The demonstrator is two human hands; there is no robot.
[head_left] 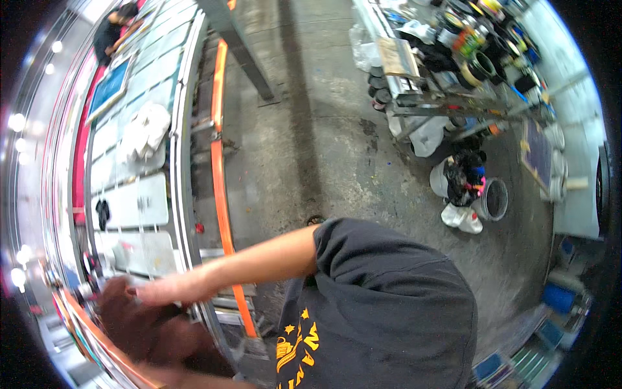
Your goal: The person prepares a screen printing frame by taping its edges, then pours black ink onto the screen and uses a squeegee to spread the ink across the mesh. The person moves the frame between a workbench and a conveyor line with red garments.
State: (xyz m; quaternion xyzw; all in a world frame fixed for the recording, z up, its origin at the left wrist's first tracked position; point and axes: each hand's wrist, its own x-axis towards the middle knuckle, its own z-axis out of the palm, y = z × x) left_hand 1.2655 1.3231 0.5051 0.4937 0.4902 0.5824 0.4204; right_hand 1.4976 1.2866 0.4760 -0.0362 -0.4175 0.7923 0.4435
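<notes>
A dark brown piece of fabric (152,327), perhaps a garment, hangs bunched at the lower left beside the printing table. My right arm reaches across from the black shirt, and my right hand (159,291) is closed on the upper edge of the fabric, with some motion blur. Along the bottom edge my left forearm (188,378) runs under the fabric; the fingers of that hand are smeared and partly hidden. Just past the fabric lies a pale grey flat platen (146,251).
More platens (133,202) line the long table, with white crumpled cloth (146,129) and a blue-meshed screen frame (111,87) on it. Another person (111,32) works at its far end. An orange rail (221,162) runs alongside. Right: cluttered bench (424,100), buckets (494,200).
</notes>
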